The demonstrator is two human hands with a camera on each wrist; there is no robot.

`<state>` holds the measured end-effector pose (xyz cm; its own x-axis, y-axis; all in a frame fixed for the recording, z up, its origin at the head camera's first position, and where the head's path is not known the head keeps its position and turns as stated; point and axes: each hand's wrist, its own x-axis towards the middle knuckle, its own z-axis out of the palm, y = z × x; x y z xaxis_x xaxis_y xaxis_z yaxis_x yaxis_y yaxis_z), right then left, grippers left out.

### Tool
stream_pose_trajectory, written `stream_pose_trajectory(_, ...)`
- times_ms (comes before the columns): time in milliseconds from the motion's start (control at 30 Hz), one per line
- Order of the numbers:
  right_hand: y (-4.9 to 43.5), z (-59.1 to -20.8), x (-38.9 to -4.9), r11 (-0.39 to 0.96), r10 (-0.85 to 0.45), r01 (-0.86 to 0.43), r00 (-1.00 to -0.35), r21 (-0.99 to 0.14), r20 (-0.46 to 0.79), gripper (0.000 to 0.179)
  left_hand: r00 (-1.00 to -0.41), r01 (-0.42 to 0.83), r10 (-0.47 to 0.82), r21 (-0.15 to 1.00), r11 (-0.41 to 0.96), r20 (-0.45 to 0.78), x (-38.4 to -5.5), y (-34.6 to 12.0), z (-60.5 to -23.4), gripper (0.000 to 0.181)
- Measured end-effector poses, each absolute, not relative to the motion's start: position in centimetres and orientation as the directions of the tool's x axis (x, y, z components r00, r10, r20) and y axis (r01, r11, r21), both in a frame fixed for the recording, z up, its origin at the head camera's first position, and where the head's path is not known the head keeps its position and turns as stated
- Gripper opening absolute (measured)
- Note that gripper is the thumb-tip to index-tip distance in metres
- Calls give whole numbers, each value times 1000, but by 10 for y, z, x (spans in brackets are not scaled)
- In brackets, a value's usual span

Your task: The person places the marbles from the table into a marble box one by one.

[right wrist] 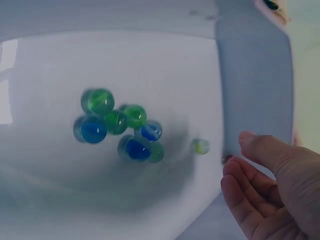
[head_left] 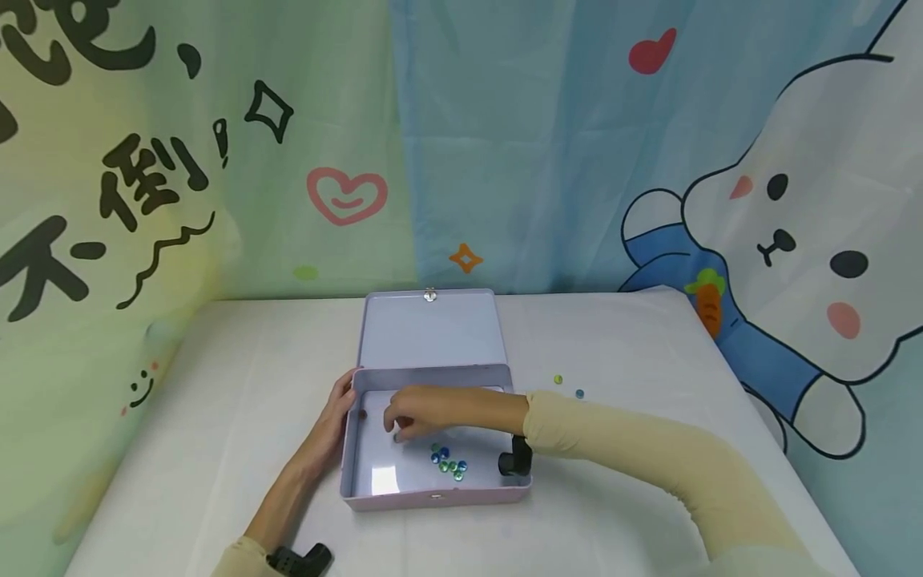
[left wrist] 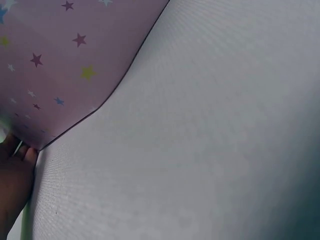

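Note:
A pinkish metal box with printed stars stands on the table, its hinged lid raised at the back. My left hand holds the box by its left wall near the back corner. Over the left part of the box floor hovers my right hand, thumb and loosely bent fingers apart with nothing between them. A clear marble with yellow lies near its fingertips. By the left wall is a dark reddish marble, partly covered by fingers in the right wrist view. Several green and blue marbles cluster on the floor.
Two loose marbles, a yellow-green one and a blue one, lie on the white tablecloth right of the box. A printed curtain hangs behind the table.

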<state>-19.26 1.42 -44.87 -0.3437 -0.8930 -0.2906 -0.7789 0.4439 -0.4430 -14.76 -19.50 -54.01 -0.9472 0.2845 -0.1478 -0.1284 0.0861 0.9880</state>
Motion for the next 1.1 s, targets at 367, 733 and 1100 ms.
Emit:
stream_pose_trajectory(367,53,-418,-188,452,-889,-686,-399,-570,-225,21,-952,-117,274,990,78,-134,-148,-197,-537,53)
stream_pose_trajectory(733,126,-378,-209,483,-797,-636,-604,-602,-1,20,-953,-110,271,989,98,-133,-146,-195,-539,52)
stream_pose_trajectory(1100,214,-398,-218,646,-632,-522,-775,-557,-7,20,-949,-120,284,990,73,-136,-148,-194,-540,53)
